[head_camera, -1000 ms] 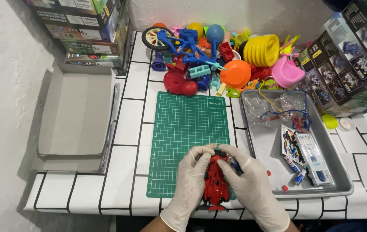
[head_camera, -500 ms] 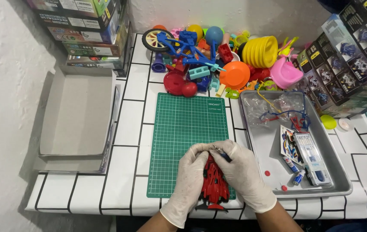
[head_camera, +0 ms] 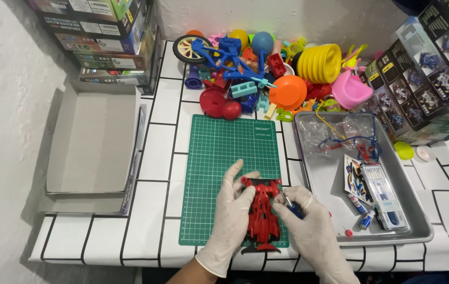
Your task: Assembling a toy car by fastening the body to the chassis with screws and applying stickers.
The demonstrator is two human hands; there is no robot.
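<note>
Two gloved hands (head_camera: 232, 215) (head_camera: 314, 231), one red toy car body (head_camera: 261, 213), one green cutting mat (head_camera: 230, 158), one grey metal tray (head_camera: 419, 231), one open cardboard box (head_camera: 90, 144) and one blue toy bicycle (head_camera: 219, 52) show on the table (head_camera: 156, 158).

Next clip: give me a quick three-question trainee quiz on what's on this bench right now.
1. True or false: the red toy car lies on the green cutting mat.
2. What does the right hand hold against the car: A a small screwdriver, B scissors, C a brush?
3. Which side of the mat is the metal tray on?

Key: 1 true. 2 A; the left hand steadies the car. 3 The right side; the open cardboard box is left.
</note>
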